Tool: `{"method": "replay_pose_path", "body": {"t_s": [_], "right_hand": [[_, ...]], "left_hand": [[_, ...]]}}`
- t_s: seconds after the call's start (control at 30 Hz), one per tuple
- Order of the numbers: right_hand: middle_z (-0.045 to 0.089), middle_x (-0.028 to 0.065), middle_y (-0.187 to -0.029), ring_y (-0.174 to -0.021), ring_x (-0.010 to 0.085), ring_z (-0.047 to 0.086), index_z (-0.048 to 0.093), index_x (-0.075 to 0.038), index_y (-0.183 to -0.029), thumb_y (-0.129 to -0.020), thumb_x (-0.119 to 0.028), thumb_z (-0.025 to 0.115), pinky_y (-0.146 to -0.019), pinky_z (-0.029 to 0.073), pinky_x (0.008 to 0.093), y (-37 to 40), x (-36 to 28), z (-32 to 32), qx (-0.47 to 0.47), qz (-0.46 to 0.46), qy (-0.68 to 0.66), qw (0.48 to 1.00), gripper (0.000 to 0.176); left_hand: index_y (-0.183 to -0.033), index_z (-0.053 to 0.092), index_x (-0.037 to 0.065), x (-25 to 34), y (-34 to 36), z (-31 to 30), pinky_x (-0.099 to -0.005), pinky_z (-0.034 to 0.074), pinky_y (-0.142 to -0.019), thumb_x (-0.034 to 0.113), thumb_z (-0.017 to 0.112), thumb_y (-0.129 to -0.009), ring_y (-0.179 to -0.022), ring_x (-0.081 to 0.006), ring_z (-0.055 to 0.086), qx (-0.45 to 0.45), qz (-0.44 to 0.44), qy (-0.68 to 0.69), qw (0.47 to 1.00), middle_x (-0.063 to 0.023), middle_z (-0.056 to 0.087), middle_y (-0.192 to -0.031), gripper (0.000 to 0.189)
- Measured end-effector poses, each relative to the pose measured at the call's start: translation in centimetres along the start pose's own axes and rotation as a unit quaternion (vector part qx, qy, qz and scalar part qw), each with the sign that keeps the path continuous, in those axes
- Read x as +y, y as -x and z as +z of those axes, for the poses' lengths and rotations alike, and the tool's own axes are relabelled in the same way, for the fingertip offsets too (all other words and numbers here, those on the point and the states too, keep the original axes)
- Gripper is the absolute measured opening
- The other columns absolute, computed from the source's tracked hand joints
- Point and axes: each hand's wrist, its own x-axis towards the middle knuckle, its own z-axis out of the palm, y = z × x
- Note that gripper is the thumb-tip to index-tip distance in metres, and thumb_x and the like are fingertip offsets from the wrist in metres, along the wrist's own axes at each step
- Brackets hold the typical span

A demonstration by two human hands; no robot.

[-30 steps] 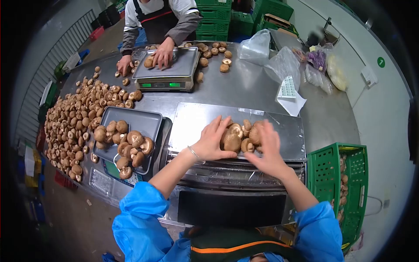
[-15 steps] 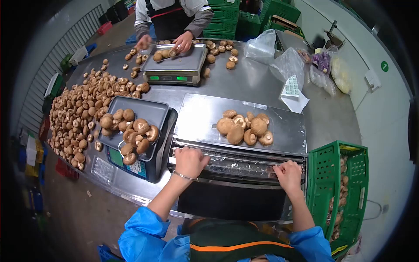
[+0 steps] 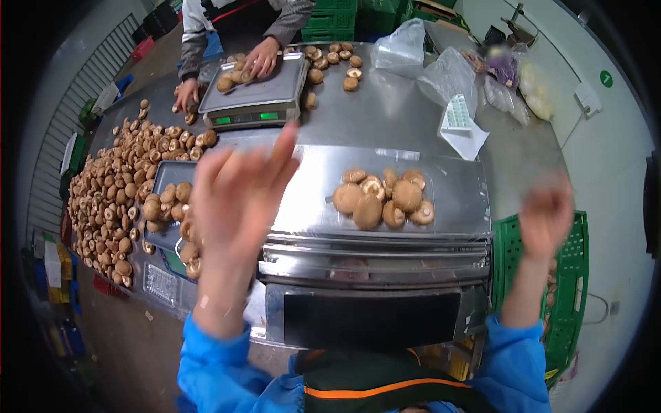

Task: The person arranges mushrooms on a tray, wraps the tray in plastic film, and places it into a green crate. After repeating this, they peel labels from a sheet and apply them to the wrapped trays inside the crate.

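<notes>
My left hand [image 3: 241, 193] is raised in front of the near scale, blurred, with fingers spread and nothing in them. Blurred too, my right hand [image 3: 545, 217] is lifted at the right, over the green crate's upper edge; what its fingers do is smeared. Between the hands, a group of brown mushrooms [image 3: 367, 212] in a clear tray sits on the metal plate [image 3: 317, 180] of the wrapping machine. The machine's metal rollers [image 3: 372, 251] lie below the plate, above a black panel [image 3: 372, 320]. Loose mushrooms [image 3: 167, 204] rest on the near scale's grey pan, partly hidden by my left hand.
A large mushroom pile [image 3: 113, 196] covers the left of the table. Across it, a co-worker's hands [image 3: 261, 58] handle mushrooms at another scale [image 3: 251, 93]. Plastic bags [image 3: 451, 77] lie at the back right. A green crate [image 3: 571, 296] stands at the right.
Both my hands have left the rollers and risen, the left up and leftward, the right up and rightward. The film over the rollers no longer shows between them. The co-worker's hand moved down to the table.
</notes>
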Motion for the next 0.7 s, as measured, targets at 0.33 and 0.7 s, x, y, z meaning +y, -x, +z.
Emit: {"method": "replay_pose_path", "body": {"t_s": [0.33, 0.7], "right_hand": [[0.058, 0.0118, -0.116, -0.113, 0.0212, 0.05, 0.066, -0.002, -0.092, -0.086, -0.018, 0.048, -0.097, 0.034, 0.031, -9.8, 12.0, -11.2, -0.141, 0.172, 0.662, 0.715, 0.025], [0.056, 0.0074, -0.099, -0.087, 0.015, 0.057, 0.047, -0.006, -0.109, -0.096, -0.031, 0.035, -0.071, 0.051, 0.0318, -4.2, 9.5, -10.3, 0.071, 0.331, 0.456, 0.823, 0.03]], "left_hand": [[-0.102, 0.06, -0.001, -11.5, -7.9, -12.4, -0.0315, 0.037, -0.097, 0.017, 0.035, -0.091, -0.109, -0.0247, 0.052, -0.156, -0.067, -0.662, 0.73, -0.0142, 0.058, -0.113, 0.033], [-0.127, 0.035, 0.001, -6.8, -3.4, -7.7, -0.0202, 0.051, -0.047, 0.044, 0.044, -0.09, -0.056, -0.0089, 0.058, -0.086, -0.409, -0.433, 0.799, -0.0071, 0.057, -0.09, 0.057]]}}
